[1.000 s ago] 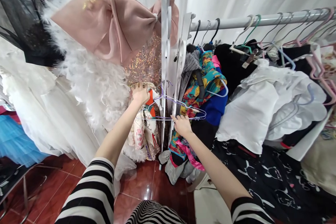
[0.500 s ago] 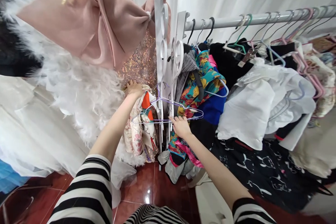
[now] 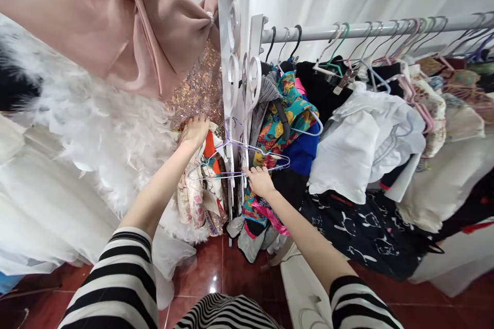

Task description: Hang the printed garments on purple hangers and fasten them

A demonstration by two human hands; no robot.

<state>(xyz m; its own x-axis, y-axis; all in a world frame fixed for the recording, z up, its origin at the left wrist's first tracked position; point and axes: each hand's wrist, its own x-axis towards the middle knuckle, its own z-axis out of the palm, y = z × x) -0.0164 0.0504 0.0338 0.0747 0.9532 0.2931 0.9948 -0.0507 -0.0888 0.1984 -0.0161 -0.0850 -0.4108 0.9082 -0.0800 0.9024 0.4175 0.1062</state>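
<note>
My left hand (image 3: 196, 129) is closed on the top of a cream printed garment (image 3: 192, 198) with orange patches, which hangs down from it in front of a sequinned dress (image 3: 198, 79). My wrist hides part of the grip. With my right hand (image 3: 259, 180) I pinch the bottom bar of purple wire hangers (image 3: 276, 155); they look like more than one, lying close together. The hangers' hooks point up, and their left ends overlap the printed garment. Whether they go inside it, I cannot tell.
White rack posts (image 3: 226, 25) stand between the two groups of clothes. At left hang a pink bow (image 3: 154, 36) and white feathers (image 3: 104, 118). Along the right rail (image 3: 316, 32) hang many garments, including a white shirt (image 3: 343, 144). Red tiles (image 3: 247, 277) cover the floor.
The view has turned slightly right, so the racks and clothes sit further left. Both hands keep their holds, and the hangers stay about level between them.
</note>
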